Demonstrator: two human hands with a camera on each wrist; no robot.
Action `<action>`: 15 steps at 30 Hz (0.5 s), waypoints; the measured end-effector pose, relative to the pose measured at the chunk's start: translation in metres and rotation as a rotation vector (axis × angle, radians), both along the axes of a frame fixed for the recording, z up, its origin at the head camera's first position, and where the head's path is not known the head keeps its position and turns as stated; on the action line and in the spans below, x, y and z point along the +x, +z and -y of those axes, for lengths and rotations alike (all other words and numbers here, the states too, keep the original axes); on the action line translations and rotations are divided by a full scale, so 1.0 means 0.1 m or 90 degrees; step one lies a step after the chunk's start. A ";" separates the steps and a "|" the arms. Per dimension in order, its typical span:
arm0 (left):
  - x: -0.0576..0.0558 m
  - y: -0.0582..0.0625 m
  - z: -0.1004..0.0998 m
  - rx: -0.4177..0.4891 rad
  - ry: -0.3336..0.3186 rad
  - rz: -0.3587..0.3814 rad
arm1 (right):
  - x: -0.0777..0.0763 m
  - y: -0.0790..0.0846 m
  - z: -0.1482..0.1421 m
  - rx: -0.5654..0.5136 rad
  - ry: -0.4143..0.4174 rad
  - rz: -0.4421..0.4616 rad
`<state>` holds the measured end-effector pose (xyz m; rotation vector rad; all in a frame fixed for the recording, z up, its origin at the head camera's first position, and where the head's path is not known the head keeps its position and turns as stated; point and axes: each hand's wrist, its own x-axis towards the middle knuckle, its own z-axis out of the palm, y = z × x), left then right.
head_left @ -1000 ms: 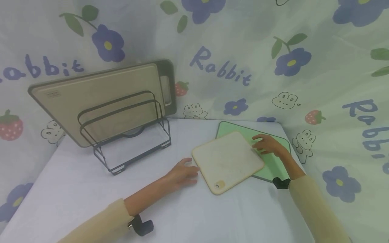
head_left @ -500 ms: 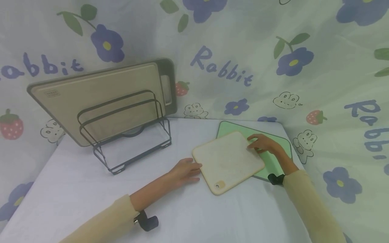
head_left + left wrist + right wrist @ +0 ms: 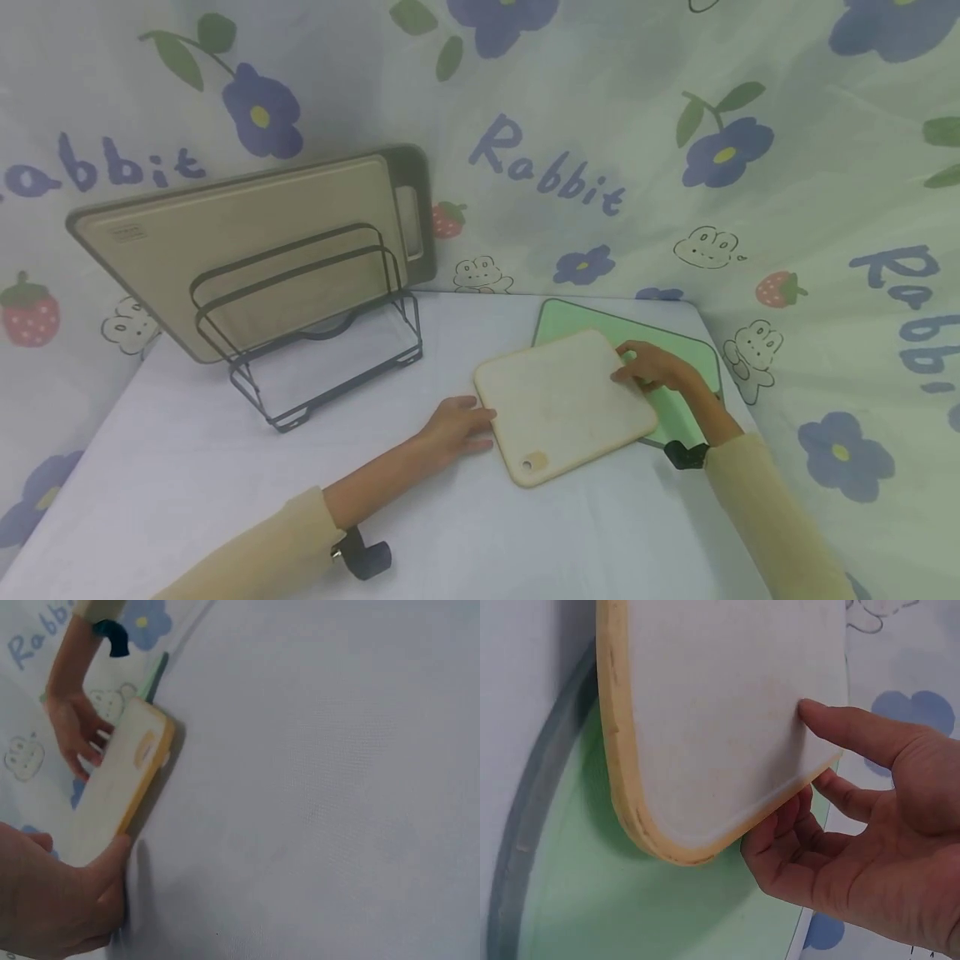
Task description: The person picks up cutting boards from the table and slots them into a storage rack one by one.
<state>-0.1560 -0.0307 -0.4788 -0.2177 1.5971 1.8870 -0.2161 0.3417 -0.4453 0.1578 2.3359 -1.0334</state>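
A white cutting board (image 3: 562,408) with a tan edge and a small corner hole overlaps a green cutting board (image 3: 581,317) with a grey rim. My right hand (image 3: 656,368) pinches the white board's right edge. In the right wrist view its thumb (image 3: 840,724) lies on top and the other fingers curl beneath, with that corner raised above the green board. On the opposite side, my left hand (image 3: 453,429) touches the white board's left edge with extended fingers. The left wrist view shows a left-hand digit (image 3: 112,859) right at the tan edge.
A dark wire rack (image 3: 345,383) stands at the left on the white-covered table (image 3: 480,533). A large beige cutting board (image 3: 285,242) with a dark handle leans upright in it. Behind hangs a white cloth (image 3: 600,92) printed with flowers and rabbits.
My right hand has moved left onto the white board's edge and now pinches it. The left hand has come up to the opposite edge. The white board has shifted and turned slightly.
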 end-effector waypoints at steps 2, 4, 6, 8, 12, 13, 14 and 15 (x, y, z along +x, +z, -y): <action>0.02 0.00 0.00 -0.003 0.001 -0.004 | 0.01 -0.01 0.00 -0.013 -0.010 0.005; 0.02 0.00 0.00 -0.002 0.003 -0.010 | 0.02 -0.02 0.00 -0.025 -0.017 0.005; 0.03 0.00 0.01 0.000 0.009 -0.013 | 0.05 -0.02 0.00 -0.039 -0.021 0.002; 0.02 0.01 0.01 0.000 0.017 -0.016 | 0.07 -0.01 0.01 -0.053 -0.028 -0.004; 0.01 0.05 0.03 -0.024 0.033 -0.020 | 0.13 0.02 0.04 -0.081 -0.033 -0.021; 0.00 0.06 0.04 -0.030 0.036 -0.022 | 0.14 0.03 0.05 -0.085 -0.036 -0.024; 0.00 0.07 0.04 -0.037 0.038 -0.022 | 0.16 0.04 0.07 -0.088 -0.038 -0.028; -0.01 0.08 0.05 -0.044 0.043 -0.023 | 0.17 0.05 0.08 -0.092 -0.039 -0.031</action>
